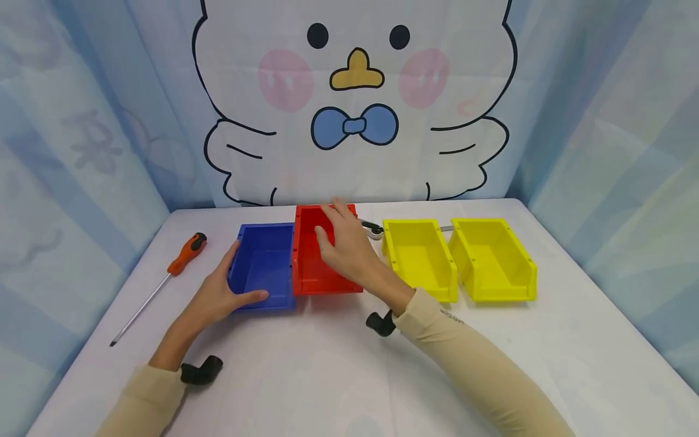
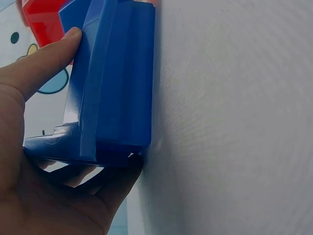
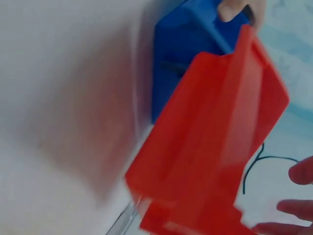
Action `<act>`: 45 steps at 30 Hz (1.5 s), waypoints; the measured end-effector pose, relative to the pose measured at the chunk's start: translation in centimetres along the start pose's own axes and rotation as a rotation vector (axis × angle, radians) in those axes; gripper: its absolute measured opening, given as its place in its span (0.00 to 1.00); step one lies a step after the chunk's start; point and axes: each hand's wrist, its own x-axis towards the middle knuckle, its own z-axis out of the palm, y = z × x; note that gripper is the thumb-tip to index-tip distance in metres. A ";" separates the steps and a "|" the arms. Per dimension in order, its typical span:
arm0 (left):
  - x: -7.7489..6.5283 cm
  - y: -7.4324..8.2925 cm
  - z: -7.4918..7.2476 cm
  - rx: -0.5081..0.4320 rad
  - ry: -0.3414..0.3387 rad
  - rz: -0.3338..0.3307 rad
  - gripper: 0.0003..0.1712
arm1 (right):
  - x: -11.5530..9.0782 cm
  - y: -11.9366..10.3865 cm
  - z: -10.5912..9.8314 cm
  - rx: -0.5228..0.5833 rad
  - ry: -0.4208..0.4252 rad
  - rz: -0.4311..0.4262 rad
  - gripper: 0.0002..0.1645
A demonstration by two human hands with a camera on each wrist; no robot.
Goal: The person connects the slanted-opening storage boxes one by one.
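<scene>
My left hand (image 1: 213, 297) grips the blue bin (image 1: 264, 264) by its left side, the thumb (image 2: 54, 56) over its front and the fingers along the outer wall. Right beside it is a red bin (image 1: 317, 279), set tilted against the blue one in the right wrist view, with a shadow on the table beneath it. Above the red bin's right side reaches my right hand (image 1: 349, 246), fingers spread and fairly straight. In the right wrist view its fingertips (image 3: 293, 205) appear off to the side of the red bin.
Two yellow bins (image 1: 420, 261) (image 1: 499, 267) stand side by side to the right. Behind the red bin and the nearer yellow one, a dark-handled metal tool (image 1: 373, 229) is partly hidden. An orange-handled screwdriver (image 1: 180, 255) lies at the left. A curtain (image 1: 355, 170) hangs along the back table edge.
</scene>
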 end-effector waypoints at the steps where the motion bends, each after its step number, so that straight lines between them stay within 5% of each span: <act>1: 0.0 0.0 0.0 0.000 0.001 0.001 0.74 | 0.1 -0.3 0.0 0.036 -0.022 0.008 0.33; 11: 0.0 -0.1 -0.1 -0.001 -0.002 -0.008 0.74 | 0.9 -1.5 1.7 0.235 -0.217 0.192 0.37; 45: -0.1 0.0 -0.1 -0.010 -0.009 0.009 0.74 | 1.2 -1.2 4.1 0.290 -0.220 0.272 0.35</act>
